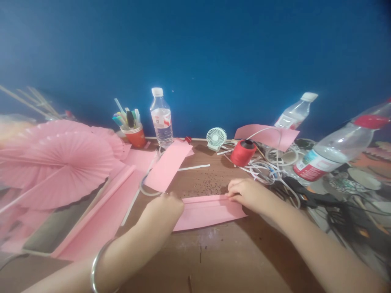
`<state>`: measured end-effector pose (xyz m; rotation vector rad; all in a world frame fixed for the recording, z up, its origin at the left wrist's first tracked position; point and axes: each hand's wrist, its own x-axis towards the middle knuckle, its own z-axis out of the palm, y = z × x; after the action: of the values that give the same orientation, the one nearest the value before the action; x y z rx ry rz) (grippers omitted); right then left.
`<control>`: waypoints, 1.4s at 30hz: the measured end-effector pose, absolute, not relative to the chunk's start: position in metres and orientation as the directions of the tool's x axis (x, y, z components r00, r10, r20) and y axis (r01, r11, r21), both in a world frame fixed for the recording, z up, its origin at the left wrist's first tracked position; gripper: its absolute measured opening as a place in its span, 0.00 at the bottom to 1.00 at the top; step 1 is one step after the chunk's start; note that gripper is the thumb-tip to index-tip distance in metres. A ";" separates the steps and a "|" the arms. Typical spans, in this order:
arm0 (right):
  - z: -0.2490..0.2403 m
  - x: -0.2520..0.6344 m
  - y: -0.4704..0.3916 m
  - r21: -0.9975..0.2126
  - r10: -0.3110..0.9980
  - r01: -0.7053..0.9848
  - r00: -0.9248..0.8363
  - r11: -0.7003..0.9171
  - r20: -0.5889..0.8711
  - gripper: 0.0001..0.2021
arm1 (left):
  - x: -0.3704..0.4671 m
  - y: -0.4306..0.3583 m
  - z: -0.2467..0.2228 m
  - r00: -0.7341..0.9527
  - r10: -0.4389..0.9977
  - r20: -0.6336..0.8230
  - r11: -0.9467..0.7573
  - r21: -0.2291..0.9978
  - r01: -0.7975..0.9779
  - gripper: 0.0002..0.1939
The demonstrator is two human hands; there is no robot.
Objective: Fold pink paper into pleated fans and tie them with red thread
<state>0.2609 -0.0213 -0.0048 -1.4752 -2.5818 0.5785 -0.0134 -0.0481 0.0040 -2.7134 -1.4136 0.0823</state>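
Observation:
A strip of pink paper [207, 215] lies across the brown table [214, 252], with a narrow fold along its far edge. My left hand [167, 209] is closed at the paper's left end, its fingertips mostly hidden behind the knuckles. At the far right corner my right hand [244, 191] pinches the folded edge between thumb and fingers. Beyond my left hand lies another pink piece [168, 166], beside a white strip [194, 167].
Pleated pink paper fans [67, 167] and pink sheets cover the left side. Behind stand a cup of pens [136, 137], a water bottle [161, 122] and a small fan [216, 138]. A red thread spool [243, 153], cords and a large bottle [332, 152] crowd the right.

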 end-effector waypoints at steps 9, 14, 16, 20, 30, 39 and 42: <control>-0.003 0.212 -0.054 0.014 0.832 0.835 -0.550 0.550 0.071 0.07 | 0.015 -0.047 0.003 0.745 0.667 0.000 -0.710 -0.302 0.636 0.14; -0.005 0.213 -0.051 -0.017 0.833 0.835 -0.548 0.551 0.068 0.06 | 0.012 -0.039 -0.002 0.740 0.672 0.008 -0.726 -0.187 0.661 0.12; -0.008 0.213 -0.049 -0.018 0.829 0.831 -0.552 0.555 0.087 0.07 | 0.012 -0.035 -0.002 0.729 0.685 0.010 -0.723 -0.114 0.681 0.11; -0.016 0.210 -0.048 -0.037 0.837 0.847 -0.518 0.531 0.175 0.06 | 0.013 -0.032 -0.004 0.717 0.697 0.014 -0.716 -0.025 0.697 0.10; -0.016 0.203 -0.049 0.030 0.833 0.855 -0.511 0.517 0.210 0.03 | 0.020 -0.038 0.008 0.693 0.720 0.019 -0.675 -0.210 0.707 0.12; 0.000 0.208 -0.049 0.020 0.845 0.850 -0.526 0.527 0.094 0.09 | 0.018 -0.036 0.014 0.721 0.693 0.013 -0.718 -0.079 0.691 0.09; -0.001 0.209 -0.049 0.022 0.849 0.850 -0.526 0.526 0.056 0.12 | 0.018 -0.035 0.015 0.729 0.684 -0.012 -0.729 -0.039 0.683 0.12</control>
<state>0.2092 -0.0490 -0.0010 -1.5099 -2.7102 -0.0726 0.0177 -0.0350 0.0154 -2.8917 -1.1434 0.0391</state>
